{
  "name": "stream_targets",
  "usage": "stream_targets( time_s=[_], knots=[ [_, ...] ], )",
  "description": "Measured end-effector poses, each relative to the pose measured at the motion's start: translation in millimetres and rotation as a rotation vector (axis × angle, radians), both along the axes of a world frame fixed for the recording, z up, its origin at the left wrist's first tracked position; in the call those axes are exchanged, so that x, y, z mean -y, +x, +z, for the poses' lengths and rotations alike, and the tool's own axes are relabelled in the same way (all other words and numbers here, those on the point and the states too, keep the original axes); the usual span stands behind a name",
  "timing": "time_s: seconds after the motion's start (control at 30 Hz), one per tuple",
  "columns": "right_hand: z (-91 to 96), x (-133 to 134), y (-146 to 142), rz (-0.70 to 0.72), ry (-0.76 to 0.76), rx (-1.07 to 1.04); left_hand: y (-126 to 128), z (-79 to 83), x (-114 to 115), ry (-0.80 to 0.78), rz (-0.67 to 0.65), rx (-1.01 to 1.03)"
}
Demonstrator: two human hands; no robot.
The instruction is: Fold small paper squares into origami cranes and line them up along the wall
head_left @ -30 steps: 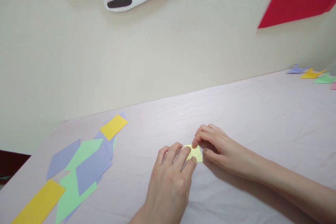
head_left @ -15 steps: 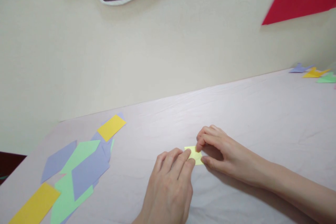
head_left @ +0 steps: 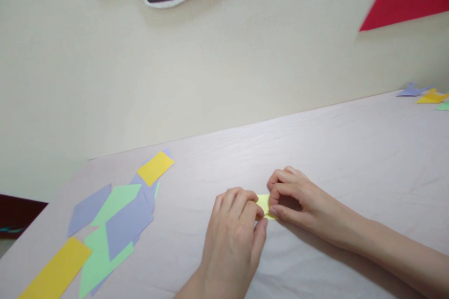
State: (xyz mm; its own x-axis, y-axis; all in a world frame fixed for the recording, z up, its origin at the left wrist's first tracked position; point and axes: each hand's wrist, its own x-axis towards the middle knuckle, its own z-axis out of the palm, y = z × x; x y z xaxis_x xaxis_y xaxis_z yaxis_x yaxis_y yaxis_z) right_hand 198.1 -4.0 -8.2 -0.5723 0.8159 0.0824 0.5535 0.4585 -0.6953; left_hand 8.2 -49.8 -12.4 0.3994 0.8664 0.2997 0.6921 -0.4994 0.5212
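Your right grip (head_left: 308, 203) had closed, pinching the yellow paper (head_left: 263, 202) on the cloth (head_left: 185, 210) by its right edge; whether your left grip (head_left: 233, 243) pinched was unclear. It seemed light, easily creased, best held by edges.

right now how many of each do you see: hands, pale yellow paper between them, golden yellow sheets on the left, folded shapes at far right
Left hand and right hand: 2
Pale yellow paper: 1
Golden yellow sheets: 2
Folded shapes: 3 visible
Total: 8
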Motion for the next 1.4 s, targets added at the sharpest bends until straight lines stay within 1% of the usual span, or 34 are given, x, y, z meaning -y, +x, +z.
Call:
stream_targets(
  time_s=[0.1, 0.27, 0.47, 0.57, 0.73, 0.87, 0.93, 1.03, 1.1, 1.17, 1.23, 1.3, 1.4],
  knots=[
    [-1.2, 0, -3, -0.034, 0.025, 0.025, 2, -0.9, -3, -0.018, 0.048, -0.013],
    [-1.1, 2, -5, -0.041, 0.054, 0.045, 5, -0.2, -6, -0.067, 0.094, -0.026],
    [1.6, 4, -8, -0.080, 0.055, 0.065, 7, -0.2, -5, -0.148, 0.154, 0.037],
    [2.1, 4, -9, -0.096, 0.039, 0.072, 8, -0.8, -5, -0.165, 0.148, 0.066],
    [0.5, 2, -6, -0.095, -0.026, 0.018, 10, -0.2, -7, -0.179, 0.127, 0.093],
    [0.6, 0, -3, -0.096, -0.049, -0.025, 8, -0.6, -8, -0.136, 0.028, 0.106],
    [0.7, 0, -2, -0.101, -0.061, -0.069, 7, -0.2, -8, -0.082, -0.037, 0.056],
    [0.1, 0, 1, -0.133, -0.087, -0.154, 4, 2.9, -5, 0.003, -0.094, -0.154],
    [-0.7, -1, 2, -0.157, -0.067, -0.196, 3, 6.0, -1, 0.031, -0.075, -0.322],
    [-0.7, 0, 3, -0.160, -0.011, -0.205, 2, 8.5, 2, 0.056, -0.016, -0.434],
    [0.3, 4, 1, -0.133, 0.045, -0.183, 1, 9.4, 5, 0.084, 0.025, -0.490],
    [2.1, 9, -3, -0.085, 0.082, -0.146, -1, 8.4, 7, 0.130, 0.038, -0.517],
    [4.5, 17, -11, -0.007, 0.115, -0.082, -4, 4.9, 8, 0.226, 0.004, -0.545]
  ],
)
